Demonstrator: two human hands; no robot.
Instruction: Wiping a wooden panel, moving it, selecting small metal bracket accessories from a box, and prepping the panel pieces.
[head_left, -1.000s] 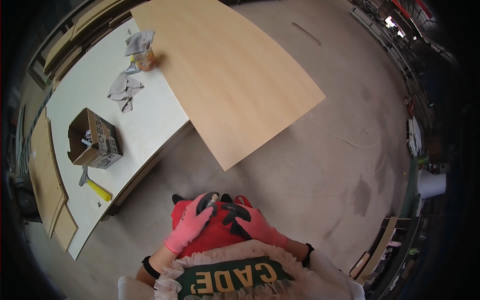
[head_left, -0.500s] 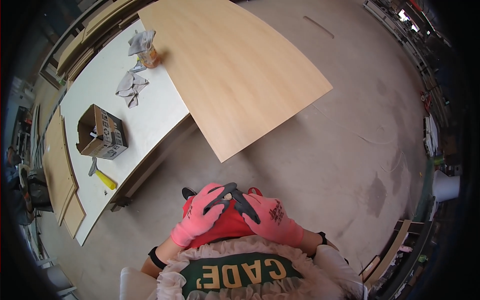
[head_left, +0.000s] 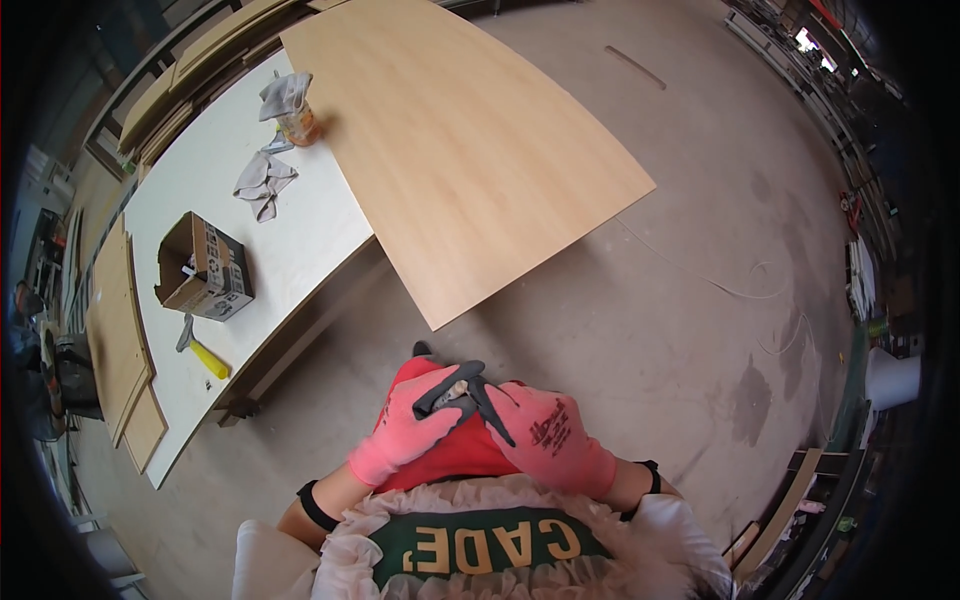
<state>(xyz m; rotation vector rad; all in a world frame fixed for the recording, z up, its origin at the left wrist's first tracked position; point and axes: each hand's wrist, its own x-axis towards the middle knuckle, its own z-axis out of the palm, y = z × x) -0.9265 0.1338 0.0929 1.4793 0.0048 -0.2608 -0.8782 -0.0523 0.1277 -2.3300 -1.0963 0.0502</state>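
My left hand (head_left: 415, 413), in a pink glove with dark fingertips, is curled around a small pale tube-like piece (head_left: 457, 391) in front of my body. Its exact kind is too small to tell. My right hand (head_left: 552, 432), gloved the same way, has its thumb and fingers pinched together at the piece's end. The two hands meet there, above the red cloth (head_left: 470, 450) of my clothing. Neither hand touches the table or the board ahead of me.
Ahead lies a large wooden board (head_left: 480, 170), its near corner jutting past the white worktable (head_left: 310, 230). On the table are an open cardboard box (head_left: 205, 270), a yellow-handled scraper-like tool (head_left: 208, 358), grey cloths (head_left: 265, 183) and an orange jar (head_left: 300, 125). Shelving lines the right side.
My left hand has turned and opened up slightly, so more of the pale piece shows. A dark shoe tip has moved forward and right. The table's things stay put.
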